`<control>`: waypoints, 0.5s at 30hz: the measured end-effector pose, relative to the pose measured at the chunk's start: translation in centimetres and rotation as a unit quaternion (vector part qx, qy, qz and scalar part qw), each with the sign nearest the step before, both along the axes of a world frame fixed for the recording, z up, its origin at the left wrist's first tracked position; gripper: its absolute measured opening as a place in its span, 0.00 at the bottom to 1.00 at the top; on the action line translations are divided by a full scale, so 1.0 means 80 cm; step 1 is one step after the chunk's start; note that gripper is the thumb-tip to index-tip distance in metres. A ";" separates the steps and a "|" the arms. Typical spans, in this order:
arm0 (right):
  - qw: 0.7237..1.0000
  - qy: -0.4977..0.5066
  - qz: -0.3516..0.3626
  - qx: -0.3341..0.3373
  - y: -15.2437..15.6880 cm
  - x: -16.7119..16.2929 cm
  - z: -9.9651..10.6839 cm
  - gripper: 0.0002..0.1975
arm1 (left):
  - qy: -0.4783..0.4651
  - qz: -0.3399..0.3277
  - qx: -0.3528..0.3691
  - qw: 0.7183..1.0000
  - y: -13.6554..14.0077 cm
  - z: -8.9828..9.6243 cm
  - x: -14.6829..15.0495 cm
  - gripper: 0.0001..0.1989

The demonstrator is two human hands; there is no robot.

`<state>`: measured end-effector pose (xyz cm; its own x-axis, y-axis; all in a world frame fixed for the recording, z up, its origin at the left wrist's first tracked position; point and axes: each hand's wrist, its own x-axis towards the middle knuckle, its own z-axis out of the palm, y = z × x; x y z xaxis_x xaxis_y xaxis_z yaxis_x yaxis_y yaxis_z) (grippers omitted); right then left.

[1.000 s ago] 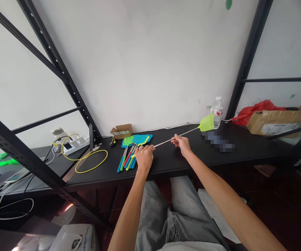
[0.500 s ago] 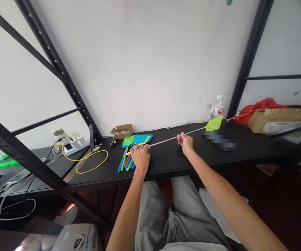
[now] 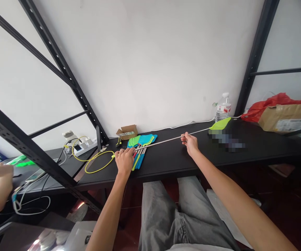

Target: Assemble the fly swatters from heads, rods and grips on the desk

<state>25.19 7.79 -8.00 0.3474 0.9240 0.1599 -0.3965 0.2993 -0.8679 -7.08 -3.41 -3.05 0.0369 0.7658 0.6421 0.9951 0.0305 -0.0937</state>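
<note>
A yellow-green fly swatter [image 3: 220,123] with a long thin metal shaft stretches across the black table, between my two hands. My left hand [image 3: 124,161] is closed round its handle end, and a bit of the handle pokes out on the left. Thumb and fingers of my right hand [image 3: 191,144] pinch the shaft farther along, toward the head. Partly behind my left hand lies a pile of fly swatters [image 3: 150,138] with blue and green heads. Their coloured handles point toward me, some of them covered by my left hand.
A small cardboard box [image 3: 127,132] stands behind the pile. At left are a looped yellow cable [image 3: 98,171], a power strip [image 3: 86,147] and another person's hand [image 3: 2,172]. At right are a water bottle [image 3: 223,107], a blurred patch and a larger carton [image 3: 287,118]. Black rack posts flank the table.
My left hand has moved left with the handle, past the pile, while my right hand stays about in place. More shaft now shows between my hands. The view has shifted slightly.
</note>
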 end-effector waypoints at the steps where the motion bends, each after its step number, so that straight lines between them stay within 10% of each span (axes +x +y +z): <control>1: 1.000 0.007 0.000 -0.001 0.000 0.000 0.000 0.22 | 0.008 -0.005 0.005 1.000 0.000 0.000 -0.003 0.17; 15: 0.987 -0.122 0.105 0.022 -0.009 -0.004 0.001 0.24 | 0.001 0.004 0.022 1.000 -0.012 -0.013 -0.070 0.14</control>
<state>24.88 7.09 -7.94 0.0943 0.9617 0.2573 -0.2354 0.2726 -0.9329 -12.65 -4.35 -4.05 0.0323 0.7374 0.6747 0.9946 0.0429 -0.0945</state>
